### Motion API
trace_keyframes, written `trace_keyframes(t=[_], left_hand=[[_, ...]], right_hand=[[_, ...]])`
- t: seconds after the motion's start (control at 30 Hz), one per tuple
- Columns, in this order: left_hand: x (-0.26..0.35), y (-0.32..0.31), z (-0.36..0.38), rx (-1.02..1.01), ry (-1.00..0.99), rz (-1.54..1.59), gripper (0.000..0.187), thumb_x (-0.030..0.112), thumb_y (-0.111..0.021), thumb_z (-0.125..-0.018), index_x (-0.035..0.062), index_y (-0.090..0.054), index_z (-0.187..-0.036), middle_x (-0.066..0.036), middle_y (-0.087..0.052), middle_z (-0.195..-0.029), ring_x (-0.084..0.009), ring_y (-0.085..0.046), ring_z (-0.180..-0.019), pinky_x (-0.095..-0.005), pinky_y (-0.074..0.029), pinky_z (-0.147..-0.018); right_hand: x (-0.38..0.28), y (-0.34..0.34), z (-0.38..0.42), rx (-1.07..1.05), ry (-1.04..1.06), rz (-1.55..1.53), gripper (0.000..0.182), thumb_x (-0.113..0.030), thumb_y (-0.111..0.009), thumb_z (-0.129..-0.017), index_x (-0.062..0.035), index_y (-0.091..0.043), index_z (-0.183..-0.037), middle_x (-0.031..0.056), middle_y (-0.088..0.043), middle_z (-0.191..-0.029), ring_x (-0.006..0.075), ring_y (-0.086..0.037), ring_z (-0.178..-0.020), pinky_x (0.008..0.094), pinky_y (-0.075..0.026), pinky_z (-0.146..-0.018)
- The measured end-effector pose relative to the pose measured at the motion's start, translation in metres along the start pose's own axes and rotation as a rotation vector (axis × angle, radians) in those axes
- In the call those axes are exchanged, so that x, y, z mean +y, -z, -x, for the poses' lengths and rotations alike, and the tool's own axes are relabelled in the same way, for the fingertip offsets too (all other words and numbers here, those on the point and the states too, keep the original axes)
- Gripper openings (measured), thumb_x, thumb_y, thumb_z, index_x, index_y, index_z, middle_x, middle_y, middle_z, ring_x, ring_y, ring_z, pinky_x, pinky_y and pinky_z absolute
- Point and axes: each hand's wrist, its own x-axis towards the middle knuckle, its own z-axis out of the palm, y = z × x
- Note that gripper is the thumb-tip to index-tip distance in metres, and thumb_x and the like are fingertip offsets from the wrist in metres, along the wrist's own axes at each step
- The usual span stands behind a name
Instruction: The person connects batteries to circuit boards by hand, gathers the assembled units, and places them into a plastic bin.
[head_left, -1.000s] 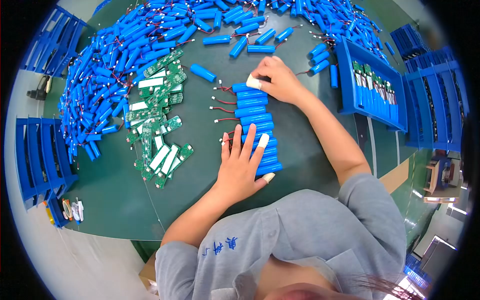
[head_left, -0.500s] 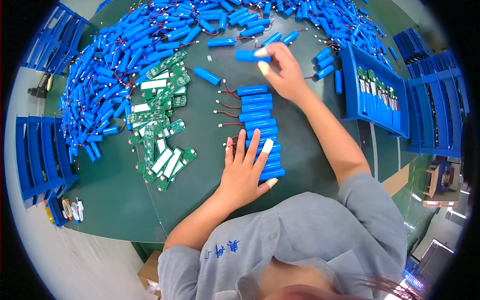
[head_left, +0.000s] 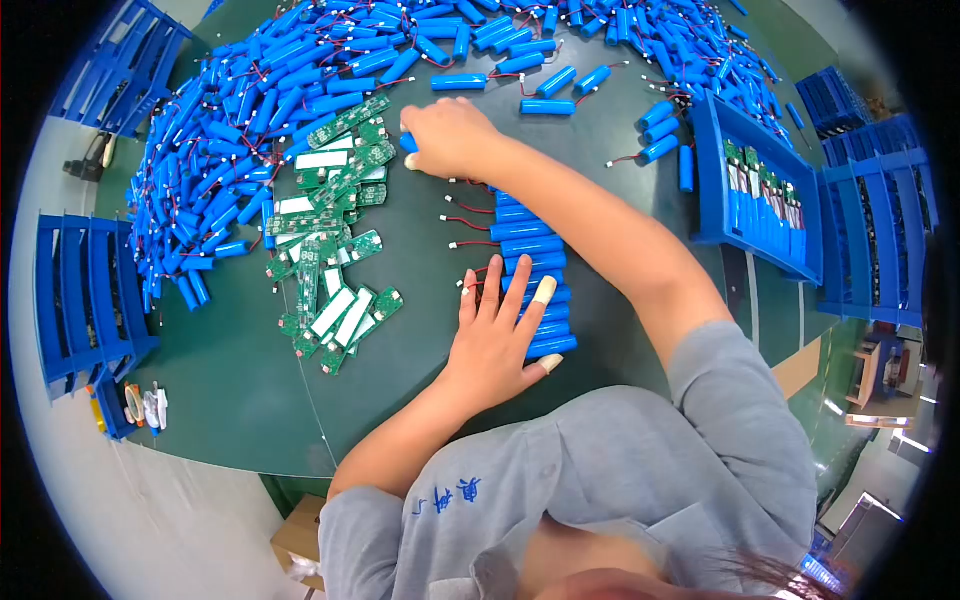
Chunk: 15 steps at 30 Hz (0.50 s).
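Note:
My left hand [head_left: 495, 325] lies flat with fingers spread over a row of blue cylindrical batteries [head_left: 527, 246], whose red leads and white plugs point left. Finger cots cover its thumb and a finger. Up and to the left, my right hand [head_left: 450, 135] is closed around a blue battery [head_left: 408, 143]; only one end of it shows between thumb and fingers. The right forearm hides the top of the row. Just below and left of that hand is a pile of green circuit boards [head_left: 345, 180], some with white pads. A single battery [head_left: 548, 107] lies to its right.
A large heap of wired blue batteries [head_left: 230, 130] spreads across the back and left. At right stands a blue bin [head_left: 760, 245] holding batteries with boards attached. Several loose batteries [head_left: 658, 130] lie beside it. Blue racks [head_left: 85, 300] stand at both sides.
My right hand has let go of one battery, which now lies at the back, and moved left onto the lone battery near the boards. My left hand stays on the row.

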Motion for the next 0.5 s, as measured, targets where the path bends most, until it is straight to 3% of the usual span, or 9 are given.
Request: trace_keyframes(t=[0.1, 0.13, 0.17, 0.2, 0.23, 0.27, 0.37, 0.43, 0.5], left_hand=[[-0.001, -0.001, 0.001, 0.007, -0.003, 0.007, 0.085, 0.046, -0.074, -0.073, 0.0115, -0.038, -0.142, -0.023, -0.022, -0.153, -0.0490, -0.023, -0.137, -0.0645, -0.017, -0.109], [-0.001, -0.001, 0.001, -0.001, -0.001, 0.004, 0.085, 0.046, -0.074, -0.073, 0.0115, -0.038, -0.142, -0.023, -0.022, -0.153, -0.0489, -0.023, -0.137, -0.0645, -0.017, -0.108], [-0.001, -0.001, 0.001, -0.005, 0.001, 0.003, 0.085, 0.046, -0.074, -0.073, 0.0114, -0.039, -0.142, -0.023, -0.022, -0.153, -0.0488, -0.023, -0.137, -0.0645, -0.017, -0.108], [-0.001, -0.001, 0.001, -0.009, 0.001, 0.001, 0.086, 0.046, -0.074, -0.073, 0.0114, -0.039, -0.142, -0.023, -0.022, -0.153, -0.0487, -0.023, -0.137, -0.0645, -0.017, -0.108], [-0.001, -0.001, 0.001, -0.007, 0.001, 0.003, 0.086, 0.047, -0.074, -0.072, 0.0113, -0.039, -0.142, -0.023, -0.022, -0.153, -0.0485, -0.023, -0.137, -0.0645, -0.017, -0.108], [-0.001, -0.001, 0.001, -0.005, -0.001, 0.001, 0.086, 0.047, -0.074, -0.072, 0.0112, -0.039, -0.142, -0.023, -0.022, -0.153, -0.0484, -0.023, -0.138, -0.0645, -0.018, -0.108], [-0.002, -0.001, 0.000, -0.012, -0.002, -0.007, 0.086, 0.047, -0.074, -0.072, 0.0109, -0.039, -0.142, -0.023, -0.021, -0.153, -0.0482, -0.022, -0.138, -0.0646, -0.018, -0.108], [-0.001, -0.001, 0.000, -0.020, 0.000, -0.013, 0.086, 0.048, -0.074, -0.072, 0.0107, -0.039, -0.142, -0.023, -0.021, -0.153, -0.0483, -0.022, -0.138, -0.0646, -0.019, -0.107], [-0.001, -0.001, 0.000, -0.027, 0.002, -0.020, 0.086, 0.048, -0.074, -0.072, 0.0106, -0.039, -0.141, -0.023, -0.021, -0.153, -0.0486, -0.022, -0.138, -0.0646, -0.019, -0.107]], right_hand=[[0.022, 0.003, -0.023, -0.014, -0.022, -0.292, 0.044, -0.035, -0.075, -0.070, -0.0069, -0.065, -0.103, 0.0157, -0.068, -0.094, 0.0308, -0.065, -0.080, 0.0386, -0.050, -0.065], [0.031, 0.019, -0.026, -0.147, -0.083, -0.406, 0.046, -0.036, -0.077, -0.069, -0.0011, -0.066, -0.097, 0.0153, -0.067, -0.089, 0.0256, -0.065, -0.077, 0.0351, -0.051, -0.067], [0.043, 0.030, -0.020, -0.134, -0.125, -0.538, 0.047, -0.034, -0.079, -0.069, 0.0031, -0.067, -0.095, 0.0117, -0.066, -0.084, 0.0202, -0.063, -0.074, 0.0336, -0.051, -0.069], [0.058, 0.031, -0.010, 0.037, -0.112, -0.708, 0.044, -0.030, -0.079, -0.071, 0.0020, -0.067, -0.099, 0.0081, -0.066, -0.083, 0.0170, -0.061, -0.071, 0.0342, -0.050, -0.066], [0.060, 0.053, 0.004, -0.044, -0.201, -0.774, 0.040, -0.025, -0.078, -0.073, 0.0015, -0.067, -0.102, 0.0078, -0.067, -0.087, 0.0159, -0.063, -0.077, 0.0332, -0.051, -0.070], [0.061, 0.074, 0.022, -0.099, -0.251, -0.777, 0.036, -0.020, -0.074, -0.077, 0.0012, -0.066, -0.105, 0.0092, -0.069, -0.093, 0.0148, -0.064, -0.085, 0.0330, -0.051, -0.075], [0.104, 0.062, 0.053, -0.213, -0.025, -0.571, 0.027, -0.014, -0.063, -0.087, -0.0002, -0.063, -0.111, 0.0071, -0.067, -0.101, 0.0153, -0.062, -0.095, 0.0303, -0.049, -0.084], [0.083, 0.061, 0.076, -0.234, -0.113, -0.415, 0.022, -0.009, -0.058, -0.090, -0.0011, -0.063, -0.110, 0.0061, -0.067, -0.101, 0.0154, -0.062, -0.097, 0.0305, -0.049, -0.085], [0.088, 0.048, 0.086, -0.078, -0.067, -0.381, 0.019, -0.009, -0.058, -0.091, -0.0020, -0.064, -0.107, 0.0068, -0.066, -0.102, 0.0171, -0.062, -0.098, 0.0307, -0.049, -0.085]])
